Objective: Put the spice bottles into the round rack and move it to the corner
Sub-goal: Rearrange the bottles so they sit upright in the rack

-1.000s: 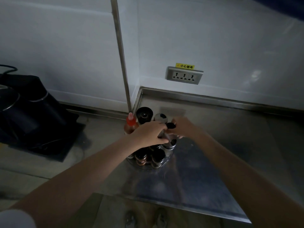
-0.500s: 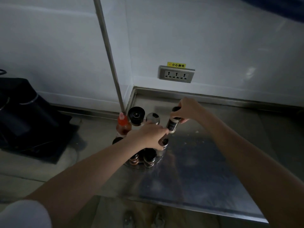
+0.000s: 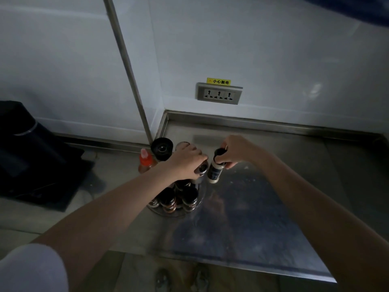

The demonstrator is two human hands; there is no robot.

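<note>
Bare steel desk [image 3: 263,218] lies open right of the round rack [image 3: 179,211]. Far-left, a black-capped grinder [image 3: 161,149], a red-capped bottle [image 3: 145,160] and a metal post [image 3: 130,81] crowd the corner.

Round rack [image 3: 179,209] on the counter [image 3: 242,228], wall socket [image 3: 219,95] behind it.

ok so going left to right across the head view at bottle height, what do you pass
black appliance → red squeeze bottle with pink cap → black round-topped grinder → left hand on the round rack's top → white-labelled spice bottle with black cap → right hand holding it
</note>
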